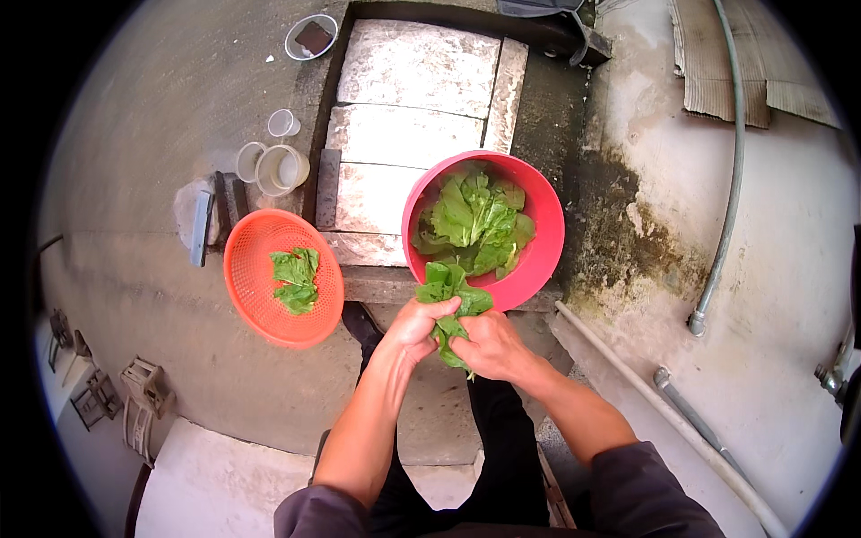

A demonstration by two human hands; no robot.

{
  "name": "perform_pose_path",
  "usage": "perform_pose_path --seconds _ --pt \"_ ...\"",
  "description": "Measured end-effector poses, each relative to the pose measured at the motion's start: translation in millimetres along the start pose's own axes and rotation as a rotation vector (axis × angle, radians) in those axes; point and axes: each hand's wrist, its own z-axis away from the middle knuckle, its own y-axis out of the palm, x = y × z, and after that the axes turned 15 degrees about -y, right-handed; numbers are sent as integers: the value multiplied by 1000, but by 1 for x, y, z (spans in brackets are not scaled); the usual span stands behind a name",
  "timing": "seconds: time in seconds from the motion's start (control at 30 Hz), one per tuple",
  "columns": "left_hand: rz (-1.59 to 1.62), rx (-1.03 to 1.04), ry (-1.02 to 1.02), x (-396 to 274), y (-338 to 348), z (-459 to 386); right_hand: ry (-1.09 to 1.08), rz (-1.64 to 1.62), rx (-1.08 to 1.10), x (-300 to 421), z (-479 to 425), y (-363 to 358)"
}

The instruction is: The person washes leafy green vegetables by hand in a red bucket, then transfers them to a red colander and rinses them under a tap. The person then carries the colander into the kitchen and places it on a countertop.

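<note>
A bunch of green leafy vegetables is gripped between both hands, just in front of a pink-red plastic tub. My left hand is closed around its left side, with the thumb across the leaves. On the right side, my right hand is closed on the same bunch, and some leaf and stem hang below between the hands. More leafy greens fill much of the tub; whether they stand in water I cannot tell for sure. To the left, an orange perforated colander holds a few green leaves.
Pale slabs lie in a raised concrete frame beneath the tub. Left of it are several plastic containers and a whetstone-like bluish block. A bowl holds a dark piece. A pipe leans along the right wall; small wooden stools stand lower left.
</note>
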Motion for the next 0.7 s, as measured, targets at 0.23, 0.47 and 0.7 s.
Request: perform_pose_path --seconds 0.23,0.47,0.7 --pt "285 -97 216 -6 -100 50 101 -526 -17 26 -50 103" --pt "-193 -1211 569 -35 -275 91 23 -277 -77 87 -127 182" --pt "65 -919 232 -70 -288 112 72 211 -82 66 -206 248"
